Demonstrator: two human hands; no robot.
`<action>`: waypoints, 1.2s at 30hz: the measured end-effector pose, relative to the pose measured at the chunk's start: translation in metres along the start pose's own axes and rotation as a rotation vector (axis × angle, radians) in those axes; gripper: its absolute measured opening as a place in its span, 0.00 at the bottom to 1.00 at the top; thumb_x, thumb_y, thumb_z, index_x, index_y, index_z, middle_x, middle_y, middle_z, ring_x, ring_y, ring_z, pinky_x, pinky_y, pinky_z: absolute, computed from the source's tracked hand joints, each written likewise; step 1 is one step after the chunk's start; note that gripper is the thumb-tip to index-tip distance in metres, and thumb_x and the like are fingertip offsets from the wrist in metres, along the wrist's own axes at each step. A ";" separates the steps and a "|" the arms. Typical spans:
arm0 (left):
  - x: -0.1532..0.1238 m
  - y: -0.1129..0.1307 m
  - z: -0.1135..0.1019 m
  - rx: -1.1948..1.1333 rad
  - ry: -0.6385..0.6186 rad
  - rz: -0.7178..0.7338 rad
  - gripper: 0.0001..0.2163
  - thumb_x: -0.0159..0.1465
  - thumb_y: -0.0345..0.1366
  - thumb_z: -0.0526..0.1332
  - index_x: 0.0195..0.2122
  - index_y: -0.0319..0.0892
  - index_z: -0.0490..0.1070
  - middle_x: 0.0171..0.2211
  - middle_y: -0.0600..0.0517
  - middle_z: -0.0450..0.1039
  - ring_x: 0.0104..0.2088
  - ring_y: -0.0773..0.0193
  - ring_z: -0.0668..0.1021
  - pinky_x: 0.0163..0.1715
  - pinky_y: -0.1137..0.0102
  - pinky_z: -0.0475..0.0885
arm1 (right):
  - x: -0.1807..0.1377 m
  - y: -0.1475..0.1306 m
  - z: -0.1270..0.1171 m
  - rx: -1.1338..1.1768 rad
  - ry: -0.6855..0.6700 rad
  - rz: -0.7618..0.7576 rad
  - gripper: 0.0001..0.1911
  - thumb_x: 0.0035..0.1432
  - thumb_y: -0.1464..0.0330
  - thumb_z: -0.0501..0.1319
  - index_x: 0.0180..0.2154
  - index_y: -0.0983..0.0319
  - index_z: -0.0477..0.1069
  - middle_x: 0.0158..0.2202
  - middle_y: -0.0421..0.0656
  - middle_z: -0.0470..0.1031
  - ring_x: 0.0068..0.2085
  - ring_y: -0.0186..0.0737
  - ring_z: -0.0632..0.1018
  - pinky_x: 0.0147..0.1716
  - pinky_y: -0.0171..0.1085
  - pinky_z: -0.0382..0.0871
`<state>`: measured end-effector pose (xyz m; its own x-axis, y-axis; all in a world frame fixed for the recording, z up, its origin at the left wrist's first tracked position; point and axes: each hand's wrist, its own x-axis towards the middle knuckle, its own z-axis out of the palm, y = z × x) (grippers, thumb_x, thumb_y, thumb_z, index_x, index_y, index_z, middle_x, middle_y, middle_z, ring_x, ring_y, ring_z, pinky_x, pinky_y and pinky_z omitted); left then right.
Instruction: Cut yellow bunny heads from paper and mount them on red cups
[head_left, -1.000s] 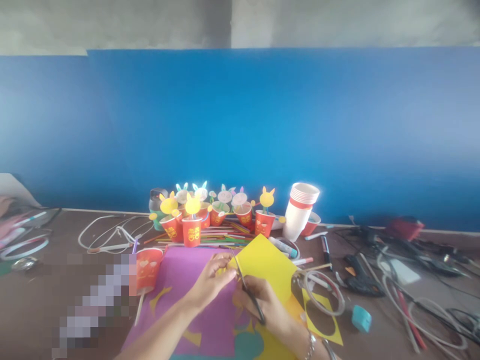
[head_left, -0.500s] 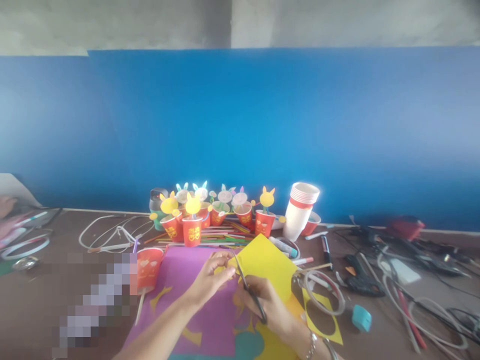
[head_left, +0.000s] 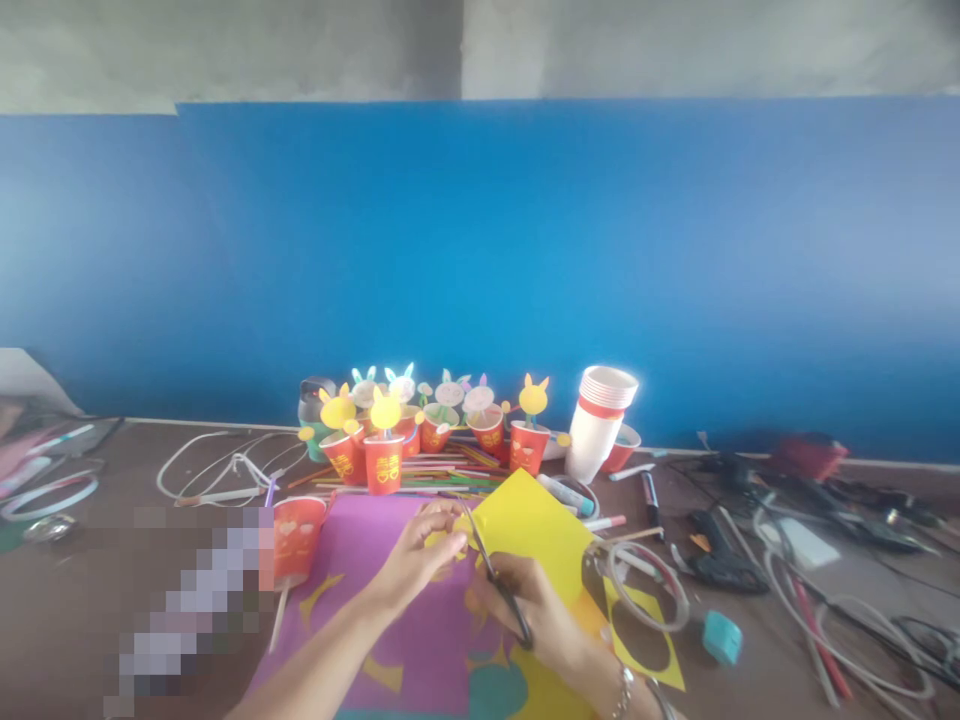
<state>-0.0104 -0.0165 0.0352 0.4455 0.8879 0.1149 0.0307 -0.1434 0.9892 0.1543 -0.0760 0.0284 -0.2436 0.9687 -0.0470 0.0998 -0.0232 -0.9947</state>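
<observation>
**A:** Where is the small yellow paper piece (head_left: 441, 540)?

**B:** Low in the middle of the view, above the purple paper sheet (head_left: 360, 560). The left hand (head_left: 416, 565) pinches it between thumb and fingertips. Over the last second it has turned a little, and more of its yellow edge now shows under the fingers. The hand has also sunk slightly toward the brown table (head_left: 90, 600).

**A:** And the cutting tool?

**B:** The right hand (head_left: 536, 610) is closed round the handles of the black-handled scissors (head_left: 487, 565), with the blades pointing up into the piece. They have scarcely shifted. The blades look nearly together, but blur keeps me from being sure.

**A:** So what does that tell you?

**B:** I'd judge the paper is being fed round to the blades rather than the blades travelling, so a curved cut is midway.

**A:** What's around them?

**B:** A large yellow paper sheet (head_left: 536, 530) lies just behind the scissors, with a clear tape ring (head_left: 613, 570) to its right. A single red paper cup (head_left: 298, 535) stands left of the purple sheet. At the back wall is a row of red cups with bunny-face toppers (head_left: 420, 430), and beside it a stack of white paper cups (head_left: 600, 420).
</observation>
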 end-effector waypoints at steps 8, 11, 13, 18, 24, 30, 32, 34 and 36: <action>-0.002 0.001 0.006 0.009 0.010 -0.007 0.14 0.59 0.47 0.59 0.30 0.42 0.76 0.43 0.47 0.71 0.47 0.54 0.70 0.48 0.65 0.66 | 0.000 0.002 0.001 0.023 0.013 0.020 0.24 0.49 0.49 0.63 0.24 0.65 0.67 0.20 0.37 0.64 0.20 0.28 0.62 0.19 0.29 0.55; -0.003 -0.002 0.006 0.054 0.018 0.028 0.13 0.59 0.46 0.60 0.31 0.42 0.76 0.45 0.46 0.70 0.50 0.53 0.68 0.51 0.63 0.63 | 0.000 0.007 0.002 0.046 0.004 0.042 0.21 0.49 0.52 0.65 0.23 0.64 0.65 0.18 0.35 0.61 0.17 0.27 0.61 0.16 0.29 0.53; -0.003 -0.004 0.005 0.059 0.001 0.026 0.13 0.59 0.45 0.60 0.30 0.42 0.76 0.46 0.46 0.69 0.51 0.52 0.68 0.51 0.63 0.63 | 0.001 0.009 0.002 0.072 -0.008 0.047 0.20 0.49 0.54 0.65 0.24 0.63 0.64 0.17 0.33 0.60 0.16 0.26 0.60 0.14 0.29 0.53; -0.002 -0.004 0.004 0.030 -0.038 0.001 0.14 0.59 0.46 0.60 0.27 0.41 0.74 0.47 0.45 0.67 0.51 0.51 0.68 0.51 0.61 0.64 | 0.002 0.006 0.003 0.103 0.003 0.015 0.20 0.48 0.55 0.66 0.24 0.63 0.64 0.20 0.35 0.63 0.19 0.28 0.63 0.17 0.29 0.55; -0.001 -0.003 0.003 0.006 -0.050 -0.013 0.15 0.58 0.47 0.60 0.26 0.40 0.74 0.47 0.44 0.67 0.52 0.50 0.67 0.49 0.62 0.65 | 0.001 0.003 0.002 0.075 0.000 -0.002 0.21 0.49 0.54 0.65 0.23 0.64 0.65 0.19 0.36 0.62 0.21 0.29 0.63 0.19 0.30 0.55; -0.001 -0.002 0.001 -0.001 -0.062 -0.011 0.14 0.58 0.46 0.60 0.26 0.40 0.74 0.46 0.45 0.66 0.51 0.52 0.67 0.45 0.65 0.67 | 0.001 0.005 0.000 0.020 0.007 -0.010 0.21 0.50 0.53 0.64 0.23 0.65 0.66 0.20 0.36 0.62 0.22 0.30 0.62 0.21 0.31 0.55; 0.000 -0.002 0.000 0.024 -0.058 0.005 0.13 0.59 0.44 0.59 0.26 0.40 0.74 0.46 0.45 0.67 0.51 0.52 0.67 0.47 0.65 0.66 | 0.001 0.004 0.000 0.011 0.005 -0.006 0.22 0.50 0.52 0.64 0.24 0.65 0.67 0.20 0.37 0.63 0.22 0.30 0.62 0.21 0.31 0.55; 0.001 -0.002 -0.001 0.050 -0.051 0.021 0.12 0.59 0.43 0.59 0.26 0.40 0.74 0.46 0.45 0.68 0.51 0.52 0.67 0.49 0.64 0.64 | 0.001 0.003 -0.001 0.003 0.003 0.000 0.23 0.50 0.51 0.63 0.24 0.65 0.67 0.20 0.37 0.63 0.22 0.30 0.62 0.21 0.31 0.55; 0.001 -0.003 -0.002 0.061 -0.040 0.028 0.11 0.59 0.41 0.59 0.25 0.40 0.74 0.46 0.45 0.68 0.52 0.52 0.68 0.50 0.64 0.64 | 0.001 0.003 -0.001 -0.005 0.001 0.006 0.23 0.50 0.50 0.63 0.24 0.65 0.67 0.20 0.37 0.63 0.22 0.30 0.62 0.21 0.31 0.55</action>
<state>-0.0116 -0.0144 0.0327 0.4822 0.8653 0.1371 0.0721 -0.1952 0.9781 0.1550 -0.0748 0.0255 -0.2418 0.9689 -0.0529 0.1062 -0.0277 -0.9940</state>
